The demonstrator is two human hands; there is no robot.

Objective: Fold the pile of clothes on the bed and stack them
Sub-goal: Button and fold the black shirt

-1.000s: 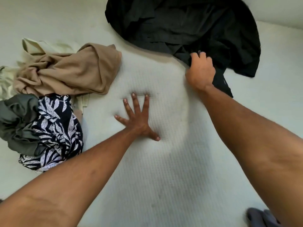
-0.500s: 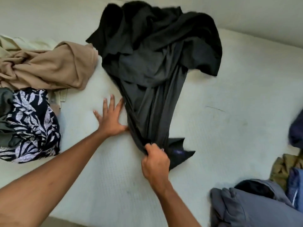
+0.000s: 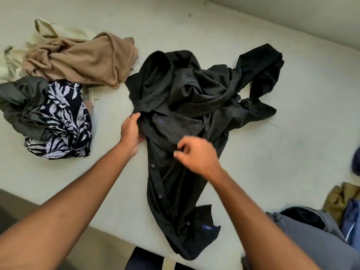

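A black button-up shirt (image 3: 187, 106) lies crumpled on the white bed (image 3: 272, 152), its button placket running toward the near edge and its sleeves bunched at the far right. My left hand (image 3: 131, 133) grips the shirt's left edge just below the collar, thumb on top. My right hand (image 3: 196, 154) hovers over the middle of the shirt with curled fingers. It is blurred, so whether it pinches fabric is unclear.
To the left lies a heap of unfolded clothes: a tan garment (image 3: 81, 59), a cream one (image 3: 48, 32), an olive one (image 3: 21, 102) and a navy leaf-print one (image 3: 64, 117). Grey clothing (image 3: 311, 234), a brown-olive piece (image 3: 341, 197) and a blue piece (image 3: 352, 219) sit at the lower right.
The black shirt has been pulled from the far side toward the near edge and laid down. My right hand let go of the hem and moved up; my left hand left the mattress and took the shirt's edge.
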